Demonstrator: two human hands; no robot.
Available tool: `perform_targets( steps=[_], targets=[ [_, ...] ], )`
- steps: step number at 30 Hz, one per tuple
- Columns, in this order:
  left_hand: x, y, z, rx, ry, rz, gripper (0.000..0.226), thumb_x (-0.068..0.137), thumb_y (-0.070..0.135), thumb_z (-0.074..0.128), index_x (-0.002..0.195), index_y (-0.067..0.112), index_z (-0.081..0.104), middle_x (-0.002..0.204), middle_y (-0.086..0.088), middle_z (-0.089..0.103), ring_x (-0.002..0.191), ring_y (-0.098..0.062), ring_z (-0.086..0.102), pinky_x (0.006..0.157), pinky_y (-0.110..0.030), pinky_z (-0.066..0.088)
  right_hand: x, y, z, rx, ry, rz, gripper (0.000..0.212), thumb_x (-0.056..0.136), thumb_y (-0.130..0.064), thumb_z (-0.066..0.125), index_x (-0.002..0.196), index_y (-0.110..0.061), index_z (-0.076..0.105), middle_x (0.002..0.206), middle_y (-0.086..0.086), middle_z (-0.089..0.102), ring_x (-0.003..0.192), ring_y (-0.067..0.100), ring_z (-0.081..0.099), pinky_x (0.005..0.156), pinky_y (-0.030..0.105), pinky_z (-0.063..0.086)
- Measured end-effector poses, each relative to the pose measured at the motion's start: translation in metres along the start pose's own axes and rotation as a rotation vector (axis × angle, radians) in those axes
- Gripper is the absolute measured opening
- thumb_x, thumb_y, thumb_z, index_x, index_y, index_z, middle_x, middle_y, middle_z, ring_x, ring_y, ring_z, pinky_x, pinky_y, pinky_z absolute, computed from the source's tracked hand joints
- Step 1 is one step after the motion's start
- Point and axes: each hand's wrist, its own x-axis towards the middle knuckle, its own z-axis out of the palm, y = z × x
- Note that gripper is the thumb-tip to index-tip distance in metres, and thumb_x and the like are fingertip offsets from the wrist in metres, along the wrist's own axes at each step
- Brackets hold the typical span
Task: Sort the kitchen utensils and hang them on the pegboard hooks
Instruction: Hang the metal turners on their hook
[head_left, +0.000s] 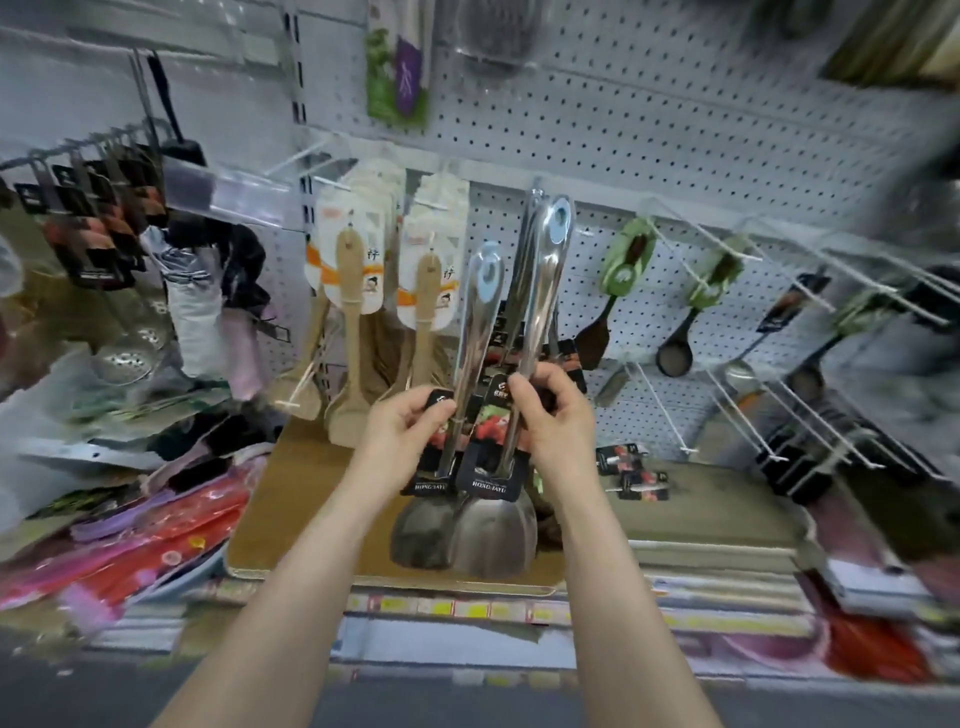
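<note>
Grey pegboard (649, 130) backs a shop display, with wooden spatulas (348, 312) hanging centre-left. Left hand (408, 431) grips one steel spatula (474, 327) by its carded handle. Right hand (556, 421) grips a taller steel spatula (545, 280) just beside it. Both stand upright, blades down over a brown shelf (311, 493). Dark spoons (674, 356) hang at right.

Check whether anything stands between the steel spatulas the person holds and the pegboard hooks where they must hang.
Nothing visible does. The left hand and right hand hold the shiny steel spatulas before the grey pegboard. Pale wooden spatulas on white cards hang to the left; bare white wire hooks stand free to the right.
</note>
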Motion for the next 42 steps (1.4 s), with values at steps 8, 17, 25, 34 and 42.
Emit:
perform_targets(
  steps=[8, 17, 25, 34, 42],
  targets=[
    [0.011, -0.016, -0.002, 0.004, -0.006, -0.043, 0.018, 0.097, 0.011, 0.057, 0.090, 0.022, 0.070, 0.078, 0.009, 0.073, 0.071, -0.002, 0.065, 0.067, -0.019, 0.052, -0.011, 0.030, -0.008, -0.051, 0.104, 0.106, 0.030, 0.079, -0.055, 0.064, 0.083, -0.025, 0.061, 0.085, 0.014, 0.064, 0.089, 0.044, 0.063, 0.078, 0.062, 0.054],
    [0.031, -0.015, -0.006, -0.020, 0.017, -0.084, 0.021, 0.096, 0.018, 0.060, 0.087, 0.032, 0.071, 0.078, 0.010, 0.075, 0.070, -0.003, 0.068, 0.063, -0.022, 0.053, 0.007, 0.038, -0.002, -0.112, 0.072, 0.149, 0.038, 0.075, -0.060, 0.061, 0.088, -0.025, 0.062, 0.092, 0.007, 0.069, 0.093, 0.034, 0.067, 0.083, 0.056, 0.056],
    [0.054, -0.020, -0.007, 0.007, -0.014, -0.063, 0.018, 0.096, 0.019, 0.060, 0.089, 0.029, 0.072, 0.082, 0.004, 0.075, 0.076, -0.009, 0.068, 0.070, -0.031, 0.050, 0.021, 0.047, -0.003, -0.113, 0.071, 0.127, 0.033, 0.083, -0.054, 0.065, 0.091, -0.022, 0.061, 0.093, 0.010, 0.067, 0.092, 0.035, 0.065, 0.083, 0.059, 0.054],
    [0.072, -0.027, 0.008, 0.002, -0.012, -0.061, 0.020, 0.097, 0.016, 0.058, 0.090, 0.030, 0.071, 0.083, 0.006, 0.075, 0.079, -0.009, 0.070, 0.078, -0.038, 0.056, 0.023, 0.045, -0.011, -0.121, 0.063, 0.077, 0.017, 0.095, -0.030, 0.064, 0.090, -0.014, 0.059, 0.087, 0.010, 0.060, 0.079, 0.022, 0.058, 0.083, 0.053, 0.052],
    [0.078, -0.033, 0.009, 0.076, -0.029, -0.053, 0.016, 0.096, 0.016, 0.060, 0.089, 0.024, 0.072, 0.083, 0.003, 0.076, 0.078, -0.014, 0.070, 0.076, -0.039, 0.057, 0.065, 0.051, -0.003, -0.190, 0.042, 0.142, 0.019, 0.090, -0.044, 0.064, 0.087, -0.025, 0.061, 0.086, -0.005, 0.067, 0.088, 0.020, 0.065, 0.086, 0.053, 0.054]
  ],
)
